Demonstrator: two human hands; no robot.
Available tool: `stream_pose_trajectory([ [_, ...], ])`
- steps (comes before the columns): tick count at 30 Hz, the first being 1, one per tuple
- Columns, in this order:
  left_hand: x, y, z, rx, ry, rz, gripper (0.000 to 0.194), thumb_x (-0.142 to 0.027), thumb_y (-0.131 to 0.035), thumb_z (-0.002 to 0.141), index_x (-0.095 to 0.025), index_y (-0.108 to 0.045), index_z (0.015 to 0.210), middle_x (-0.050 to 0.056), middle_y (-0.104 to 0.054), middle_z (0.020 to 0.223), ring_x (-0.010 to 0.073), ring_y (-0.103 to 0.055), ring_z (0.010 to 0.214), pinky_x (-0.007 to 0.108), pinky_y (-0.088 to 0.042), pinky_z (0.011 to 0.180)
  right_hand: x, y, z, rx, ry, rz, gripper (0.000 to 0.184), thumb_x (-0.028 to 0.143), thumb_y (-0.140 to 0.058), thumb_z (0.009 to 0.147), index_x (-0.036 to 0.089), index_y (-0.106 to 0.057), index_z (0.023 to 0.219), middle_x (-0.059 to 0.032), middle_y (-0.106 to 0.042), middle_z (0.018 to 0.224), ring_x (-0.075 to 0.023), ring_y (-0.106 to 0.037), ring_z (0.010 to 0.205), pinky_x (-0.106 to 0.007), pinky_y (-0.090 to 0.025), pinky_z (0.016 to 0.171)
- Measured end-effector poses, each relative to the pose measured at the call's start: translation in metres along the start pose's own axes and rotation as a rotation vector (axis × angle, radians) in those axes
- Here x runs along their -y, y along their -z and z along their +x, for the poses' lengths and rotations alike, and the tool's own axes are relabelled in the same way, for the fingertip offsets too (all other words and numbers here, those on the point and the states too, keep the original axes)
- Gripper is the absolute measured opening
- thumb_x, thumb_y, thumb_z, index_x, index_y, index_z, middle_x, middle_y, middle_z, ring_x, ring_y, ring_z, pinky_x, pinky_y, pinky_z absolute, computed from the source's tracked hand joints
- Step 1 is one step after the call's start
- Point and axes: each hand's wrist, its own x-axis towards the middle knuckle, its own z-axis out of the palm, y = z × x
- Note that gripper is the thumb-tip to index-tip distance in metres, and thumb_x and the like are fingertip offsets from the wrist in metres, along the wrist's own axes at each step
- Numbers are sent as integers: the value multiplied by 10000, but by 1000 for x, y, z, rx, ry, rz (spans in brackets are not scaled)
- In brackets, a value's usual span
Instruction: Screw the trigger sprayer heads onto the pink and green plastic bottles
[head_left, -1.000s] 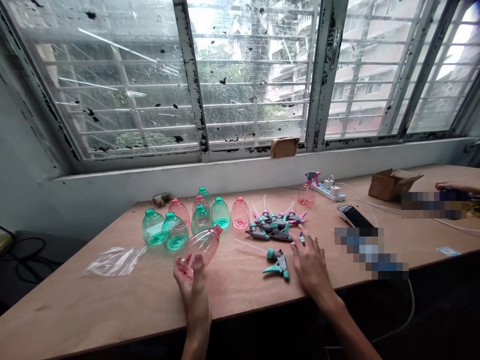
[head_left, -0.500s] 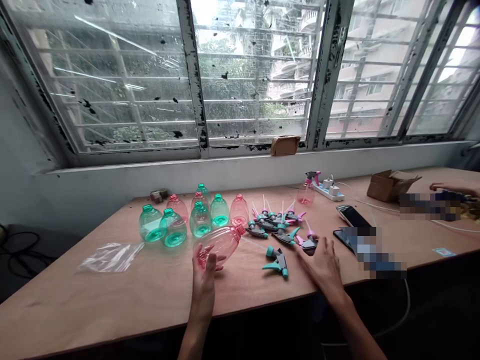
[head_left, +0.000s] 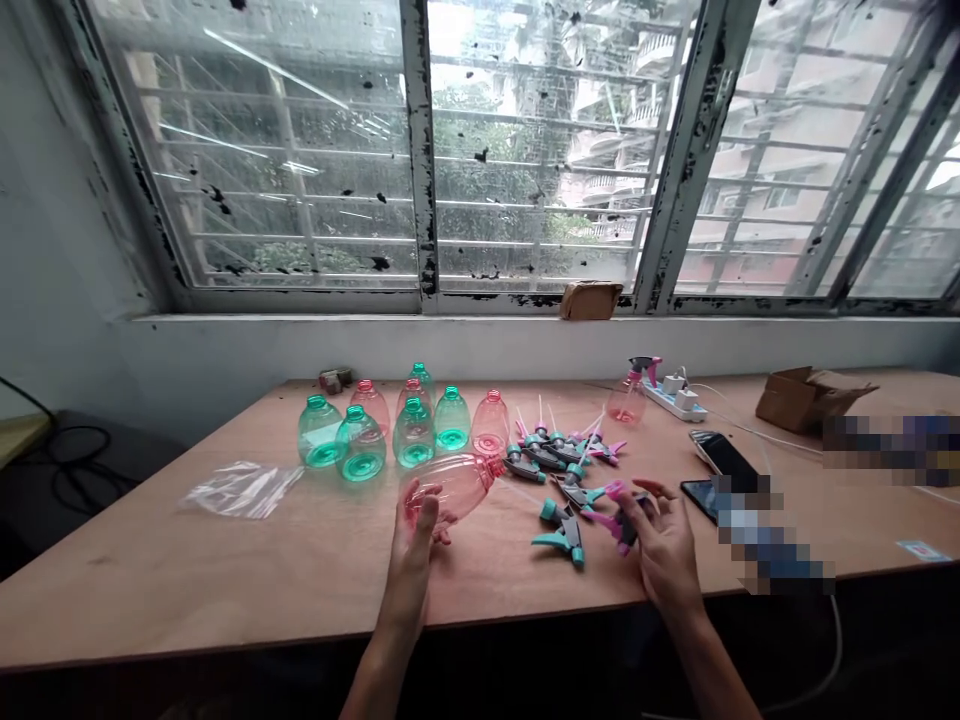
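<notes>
My left hand (head_left: 421, 525) is wrapped round a clear pink bottle (head_left: 459, 488), tilted so that its open neck points up and to the right. In my right hand (head_left: 664, 540) is a pink and grey spray trigger head (head_left: 624, 520), gripped between thumb and fingers. Between the hands a teal and grey trigger head (head_left: 562, 535) lies on the table. A pile of more trigger heads (head_left: 551, 450) with thin dip tubes sits just behind it. Beyond my left hand stand several open bottles, among them a green bottle (head_left: 361, 445) and a pink bottle (head_left: 491, 425).
A plastic bag (head_left: 244, 490) lies at left on the wooden table (head_left: 187, 580). At the back right are a pink spray bottle (head_left: 627, 398) with its head on, a power strip (head_left: 675, 402) and a cardboard box (head_left: 810, 400). Phones (head_left: 726, 462) lie right of my right hand.
My right hand has picked up the pink trigger head and brought it off the pile towards me. My left hand still holds the tilted bottle. The view has turned slightly left.
</notes>
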Motion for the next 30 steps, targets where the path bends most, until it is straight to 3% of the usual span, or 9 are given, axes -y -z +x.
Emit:
stream_pose_trajectory([
  [2,1,0,1,-18,21,-30,682,-614,-679,791,-229,-475,1315,106,-581,1274,140,-642,802,237,-458,633,-3,-1,-2,118,-31,2,493,391,-832,741,245,-577,1138,-53,-643,1133,-208,-643,1006,-264,-568,760],
  [4,1,0,2,-28,21,-32,703,-614,-699,771,-225,-477,1313,104,-578,1271,114,-619,745,228,-453,607,-4,1,-2,158,-44,0,499,380,-842,732,244,-594,1143,-68,-655,1189,-222,-623,1086,-268,-562,809],
  [11,1,-3,0,-13,-45,73,680,-557,-685,811,-240,-437,1360,83,-535,1290,40,-463,568,227,-454,584,1,0,-2,179,-43,25,518,378,-868,689,252,-622,1126,-63,-707,1140,-194,-667,895,-260,-564,670],
  [21,0,-3,-2,-42,-59,71,725,-565,-694,792,-230,-438,1381,110,-553,1288,120,-573,707,230,-421,555,5,2,-4,286,-74,6,487,353,-847,735,239,-606,1143,-57,-709,1025,-208,-677,847,-244,-556,600],
  [25,2,-3,-6,86,-61,144,724,-526,-750,744,-226,-503,1355,113,-589,1256,169,-603,795,269,-477,658,11,-15,-9,340,-121,21,593,385,-840,733,282,-534,1230,-35,-678,1008,-219,-687,770,-259,-560,508],
  [28,3,-1,-9,241,-60,145,762,-419,-802,717,-263,-477,1388,122,-543,1324,215,-621,936,324,-518,789,11,-31,-17,416,-150,84,647,385,-838,731,298,-519,1288,-41,-667,1053,-210,-686,796,-281,-582,582],
  [30,4,0,-11,334,-49,151,842,-343,-819,711,-292,-400,1440,135,-486,1377,251,-603,1050,352,-531,831,9,-37,-22,460,-192,110,639,394,-839,725,295,-554,1287,-65,-662,1151,-228,-682,912,-298,-584,678],
])
